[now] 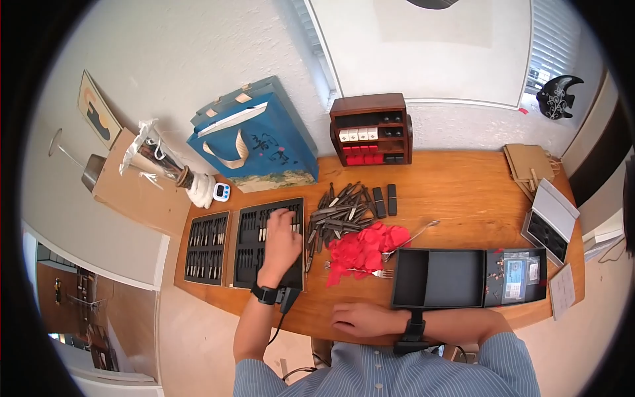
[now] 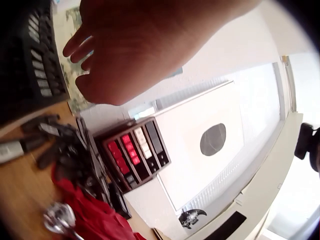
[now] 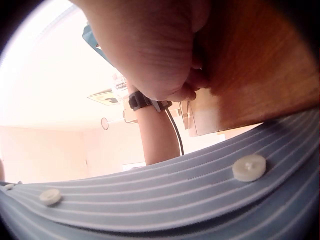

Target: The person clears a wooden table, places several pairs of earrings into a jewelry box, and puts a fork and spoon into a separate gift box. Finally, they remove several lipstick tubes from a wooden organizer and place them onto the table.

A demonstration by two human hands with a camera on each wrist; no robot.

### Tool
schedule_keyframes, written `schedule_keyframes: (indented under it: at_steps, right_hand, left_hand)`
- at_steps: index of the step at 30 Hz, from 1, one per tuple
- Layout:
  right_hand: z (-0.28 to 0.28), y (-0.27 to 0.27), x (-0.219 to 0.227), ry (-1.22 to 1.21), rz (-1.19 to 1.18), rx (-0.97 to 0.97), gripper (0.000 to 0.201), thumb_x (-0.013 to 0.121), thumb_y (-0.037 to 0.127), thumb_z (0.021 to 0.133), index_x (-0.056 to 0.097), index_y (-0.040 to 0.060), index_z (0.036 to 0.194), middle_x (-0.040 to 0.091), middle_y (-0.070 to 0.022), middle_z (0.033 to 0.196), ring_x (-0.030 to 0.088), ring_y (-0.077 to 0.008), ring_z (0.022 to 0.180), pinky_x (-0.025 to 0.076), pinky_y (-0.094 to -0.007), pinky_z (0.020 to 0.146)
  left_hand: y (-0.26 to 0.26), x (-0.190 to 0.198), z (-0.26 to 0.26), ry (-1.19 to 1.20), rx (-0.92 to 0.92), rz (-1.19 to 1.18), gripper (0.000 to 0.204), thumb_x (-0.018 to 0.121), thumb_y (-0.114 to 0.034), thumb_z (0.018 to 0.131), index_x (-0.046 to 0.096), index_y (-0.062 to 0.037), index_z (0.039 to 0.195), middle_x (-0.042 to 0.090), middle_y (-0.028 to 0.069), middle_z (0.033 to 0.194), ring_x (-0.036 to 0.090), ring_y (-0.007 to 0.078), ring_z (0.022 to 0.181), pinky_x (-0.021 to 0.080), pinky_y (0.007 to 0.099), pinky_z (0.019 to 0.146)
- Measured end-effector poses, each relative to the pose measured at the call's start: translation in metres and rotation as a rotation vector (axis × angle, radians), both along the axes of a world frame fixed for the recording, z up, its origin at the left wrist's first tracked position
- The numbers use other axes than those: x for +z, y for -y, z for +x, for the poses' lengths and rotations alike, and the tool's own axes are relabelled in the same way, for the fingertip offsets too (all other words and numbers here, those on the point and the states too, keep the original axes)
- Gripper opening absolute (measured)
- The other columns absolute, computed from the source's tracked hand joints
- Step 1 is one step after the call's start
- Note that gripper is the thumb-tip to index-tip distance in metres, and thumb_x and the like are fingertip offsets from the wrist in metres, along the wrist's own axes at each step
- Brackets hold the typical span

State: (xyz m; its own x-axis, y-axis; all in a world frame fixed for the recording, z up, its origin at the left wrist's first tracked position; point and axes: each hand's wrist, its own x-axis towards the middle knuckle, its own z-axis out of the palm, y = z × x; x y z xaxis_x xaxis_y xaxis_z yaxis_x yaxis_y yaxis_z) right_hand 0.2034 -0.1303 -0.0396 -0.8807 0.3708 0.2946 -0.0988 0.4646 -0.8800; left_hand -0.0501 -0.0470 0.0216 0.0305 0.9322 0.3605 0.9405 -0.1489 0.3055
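Over the larger black slotted tray point(image 1: 251, 259) is the left hand point(image 1: 282, 241), its fingers near the upper rows of dark-handled pieces. In the left wrist view, the fingers of that hand point(image 2: 125, 55) are slightly bent, with nothing visible held between them; the tray point(image 2: 17, 75) lies at the left. The right hand point(image 1: 364, 319) rests on the table's front edge with loosely bent fingers, and nothing is seen in it. The right wrist view shows this hand point(image 3: 155, 50) against the wood, its fingertips partly hidden.
A second slotted tray point(image 1: 206, 248) lies left. Right of the larger tray are piled dark-handled pieces point(image 1: 340, 215), red petal-like pieces point(image 1: 370, 245) and a fork point(image 1: 382, 272). Farther right is an open black box point(image 1: 455, 278). Behind stand a blue bag point(image 1: 264, 142) and wooden shelf point(image 1: 370, 102).
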Motion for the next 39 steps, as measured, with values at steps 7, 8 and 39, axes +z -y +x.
schedule_keyframes:
  at_steps: [7, 8, 39]
  right_hand:
    - [-0.002, -0.001, -0.002, 0.02, 0.017, 0.004, 0.013, 0.057, 0.014, 0.097, 0.062, 0.0023, 0.101, 0.057, -0.0137, 0.1, 0.062, -0.0352, 0.091, 0.051, -0.0424, 0.078]
    - [-0.001, -0.001, 0.0, 0.023, 0.019, 0.015, 0.013, 0.057, 0.014, 0.097, 0.062, 0.0023, 0.101, 0.057, -0.0137, 0.1, 0.062, -0.0352, 0.091, 0.051, -0.0424, 0.078]
    - [0.0, -0.001, 0.005, 0.031, -0.01, -0.005, 0.014, 0.058, 0.015, 0.097, 0.063, 0.0027, 0.1, 0.058, -0.0129, 0.098, 0.062, -0.0345, 0.09, 0.052, -0.0422, 0.077]
  left_hand:
    - [0.017, -0.009, -0.112, 0.205, 0.489, -0.022, 0.03, 0.068, -0.008, 0.086, 0.064, 0.0062, 0.111, 0.062, 0.025, 0.113, 0.06, 0.0419, 0.106, 0.049, 0.0458, 0.095]
    - [0.017, -0.005, -0.117, 0.265, 0.503, -0.073, 0.031, 0.069, -0.011, 0.086, 0.064, 0.0067, 0.111, 0.063, 0.0251, 0.113, 0.061, 0.0414, 0.106, 0.049, 0.0454, 0.095]
    - [-0.043, -0.057, -0.125, -0.362, 0.401, -0.513, 0.055, 0.073, -0.028, 0.084, 0.055, 0.0175, 0.11, 0.052, 0.0328, 0.117, 0.056, 0.0477, 0.107, 0.053, 0.0455, 0.091]
